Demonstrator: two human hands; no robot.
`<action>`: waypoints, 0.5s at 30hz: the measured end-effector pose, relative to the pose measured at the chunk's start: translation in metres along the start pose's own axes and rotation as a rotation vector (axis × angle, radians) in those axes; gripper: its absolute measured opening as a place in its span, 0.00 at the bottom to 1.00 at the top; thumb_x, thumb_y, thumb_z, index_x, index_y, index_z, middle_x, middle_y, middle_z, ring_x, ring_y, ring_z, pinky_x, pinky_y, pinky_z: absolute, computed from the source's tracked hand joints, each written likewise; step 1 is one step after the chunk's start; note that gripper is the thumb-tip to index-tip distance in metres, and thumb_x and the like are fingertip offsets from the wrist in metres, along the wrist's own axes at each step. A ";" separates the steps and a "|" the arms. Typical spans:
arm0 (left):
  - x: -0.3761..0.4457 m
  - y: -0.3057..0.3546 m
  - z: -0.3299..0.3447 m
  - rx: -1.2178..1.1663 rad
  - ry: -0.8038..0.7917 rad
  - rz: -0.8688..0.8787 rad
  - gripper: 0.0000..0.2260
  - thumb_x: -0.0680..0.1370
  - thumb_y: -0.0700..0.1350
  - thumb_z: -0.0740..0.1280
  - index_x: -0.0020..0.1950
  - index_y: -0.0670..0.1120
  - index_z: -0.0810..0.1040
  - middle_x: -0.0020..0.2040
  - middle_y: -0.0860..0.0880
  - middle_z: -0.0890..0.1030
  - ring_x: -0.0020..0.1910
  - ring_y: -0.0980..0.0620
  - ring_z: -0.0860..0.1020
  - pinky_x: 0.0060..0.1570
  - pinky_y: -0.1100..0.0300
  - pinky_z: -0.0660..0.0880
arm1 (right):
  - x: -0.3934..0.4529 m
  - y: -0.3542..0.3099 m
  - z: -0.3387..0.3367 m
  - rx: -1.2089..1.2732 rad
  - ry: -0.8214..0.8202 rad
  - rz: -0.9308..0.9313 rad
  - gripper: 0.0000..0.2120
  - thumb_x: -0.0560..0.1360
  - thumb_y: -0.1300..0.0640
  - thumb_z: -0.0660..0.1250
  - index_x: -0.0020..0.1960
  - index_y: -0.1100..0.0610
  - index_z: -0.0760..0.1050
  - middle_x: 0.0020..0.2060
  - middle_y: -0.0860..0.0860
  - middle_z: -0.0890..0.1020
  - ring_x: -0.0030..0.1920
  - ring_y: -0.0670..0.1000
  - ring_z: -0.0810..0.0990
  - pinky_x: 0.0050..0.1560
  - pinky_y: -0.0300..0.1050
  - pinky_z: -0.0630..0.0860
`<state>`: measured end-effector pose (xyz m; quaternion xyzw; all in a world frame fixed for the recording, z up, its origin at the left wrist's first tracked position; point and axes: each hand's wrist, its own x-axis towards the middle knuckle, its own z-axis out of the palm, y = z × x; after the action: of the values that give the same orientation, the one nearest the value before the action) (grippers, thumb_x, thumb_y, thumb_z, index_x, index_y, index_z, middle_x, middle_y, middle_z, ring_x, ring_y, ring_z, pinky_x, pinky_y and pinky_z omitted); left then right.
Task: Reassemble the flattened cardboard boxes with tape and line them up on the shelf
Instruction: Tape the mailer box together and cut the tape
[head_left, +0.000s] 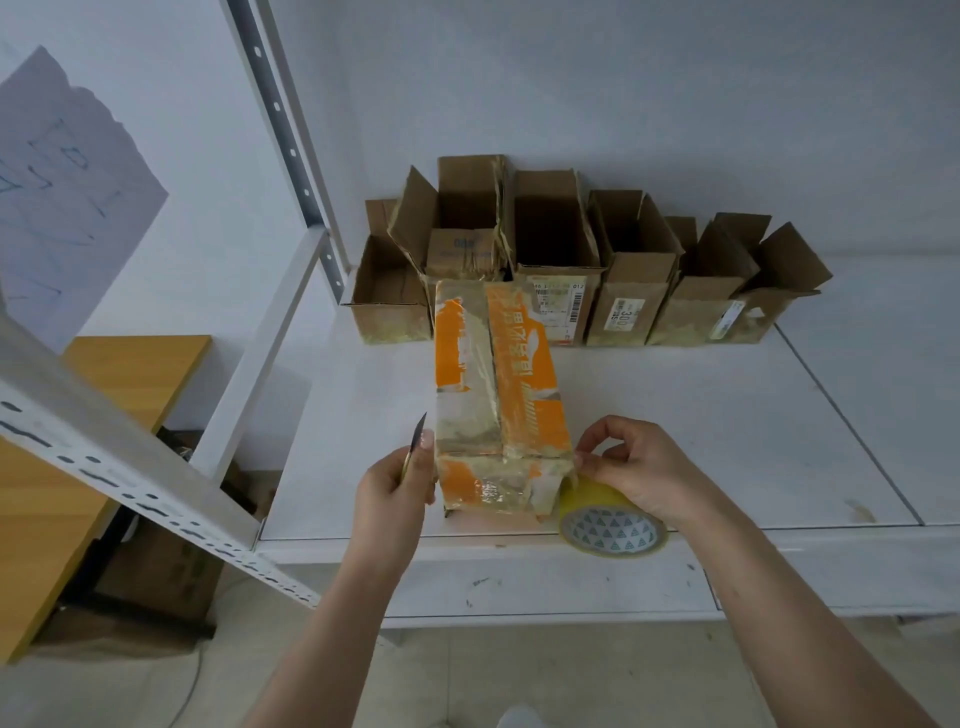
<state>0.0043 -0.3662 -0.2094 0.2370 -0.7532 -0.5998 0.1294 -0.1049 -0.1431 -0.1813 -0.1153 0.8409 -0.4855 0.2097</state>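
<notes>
The orange-printed box (496, 395) is lying on the white shelf (727, 415), near its front edge, taped seam up. Its long axis is running straight away from the person toward the 6 open boxes (587, 270) lining the back wall, its near end sitting between both hands. The left hand (397, 480) is gripping a small knife (417, 434), blade pointing up, just beside the box's near left corner. The right hand (631, 467) is pinching what looks like the tape end at the near right corner, directly above the yellow tape roll (613, 522) standing at the shelf edge. Both hands are equally close; the cut probably has to cross to the right corner.
</notes>
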 end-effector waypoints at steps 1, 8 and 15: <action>0.000 0.000 0.001 0.008 -0.003 0.012 0.24 0.77 0.64 0.57 0.24 0.55 0.67 0.25 0.55 0.67 0.25 0.59 0.64 0.29 0.61 0.61 | 0.000 0.000 0.002 0.009 0.002 0.001 0.08 0.70 0.50 0.75 0.42 0.51 0.77 0.33 0.55 0.81 0.33 0.53 0.79 0.36 0.43 0.74; -0.003 0.003 0.007 -0.010 0.025 0.012 0.24 0.72 0.69 0.55 0.22 0.55 0.67 0.22 0.55 0.64 0.23 0.58 0.61 0.24 0.67 0.60 | -0.001 0.001 0.005 0.039 0.013 0.018 0.10 0.69 0.48 0.75 0.43 0.52 0.78 0.35 0.57 0.83 0.33 0.52 0.81 0.34 0.40 0.75; -0.015 -0.017 0.006 0.227 0.066 -0.111 0.40 0.65 0.76 0.49 0.38 0.39 0.76 0.27 0.51 0.73 0.31 0.50 0.71 0.34 0.55 0.67 | -0.002 0.005 0.004 0.048 0.033 0.023 0.08 0.69 0.48 0.75 0.42 0.51 0.79 0.34 0.54 0.84 0.33 0.51 0.81 0.33 0.40 0.74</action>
<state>0.0177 -0.3567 -0.2258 0.3111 -0.7972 -0.5089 0.0931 -0.1015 -0.1433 -0.1867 -0.0926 0.8336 -0.5048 0.2041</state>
